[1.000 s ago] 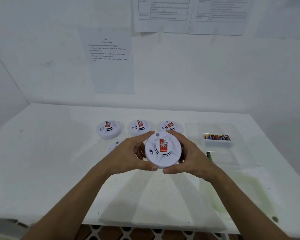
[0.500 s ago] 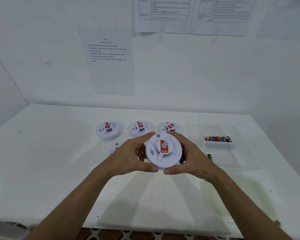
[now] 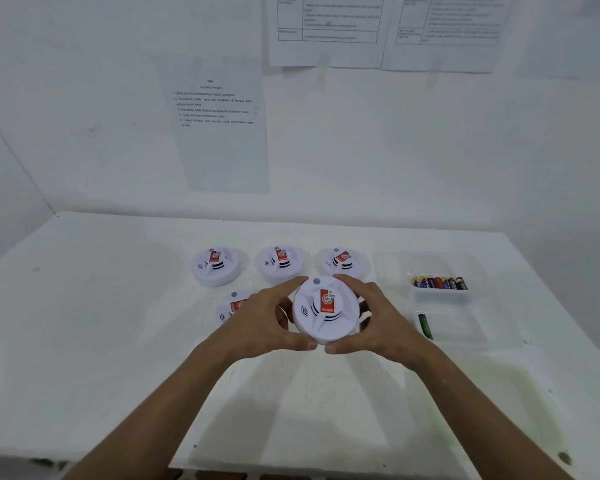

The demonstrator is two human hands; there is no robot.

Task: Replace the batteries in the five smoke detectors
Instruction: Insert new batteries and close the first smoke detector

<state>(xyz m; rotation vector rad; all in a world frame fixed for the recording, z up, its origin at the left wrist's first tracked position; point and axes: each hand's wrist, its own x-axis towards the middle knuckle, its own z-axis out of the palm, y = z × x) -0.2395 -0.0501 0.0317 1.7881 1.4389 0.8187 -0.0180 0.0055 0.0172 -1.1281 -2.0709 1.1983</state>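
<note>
A round white smoke detector (image 3: pixel 321 318) with a red label faces me at the table's middle, held above the table. My left hand (image 3: pixel 265 322) grips its left edge and my right hand (image 3: pixel 381 318) grips its right edge. Three more white detectors stand in a row behind: left (image 3: pixel 216 266), middle (image 3: pixel 280 264), right (image 3: pixel 342 261). Another detector (image 3: pixel 231 306) lies half hidden behind my left hand. Several batteries (image 3: pixel 440 283) lie in a clear tray compartment at the right.
The clear plastic tray (image 3: pixel 465 336) has a near compartment with one green battery (image 3: pixel 424 326) in it. The white table (image 3: pixel 101 341) meets white walls at the back and left. Printed sheets (image 3: pixel 219 126) hang on the back wall.
Both hands and the held detector have stayed almost in place. Only the view shifted a little.
</note>
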